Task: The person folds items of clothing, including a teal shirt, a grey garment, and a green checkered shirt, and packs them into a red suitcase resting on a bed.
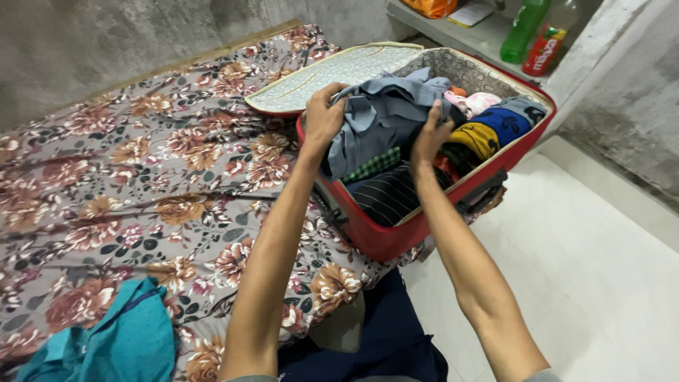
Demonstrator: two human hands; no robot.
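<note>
Grey cloth fills my grip: my left hand (323, 117) and right hand (430, 134) both clutch a grey shirt (385, 117) over the open red suitcase (385, 240), which sits at the bed's (141, 177) right edge.

- left hand (324, 117) and right hand (430, 136) are bare, no gloves, rings or watch showing.
- both forearms are bare and slim, uncovered down to the bottom edge.
- a thin strip of grey sleeve shows at each upper arm.
</note>
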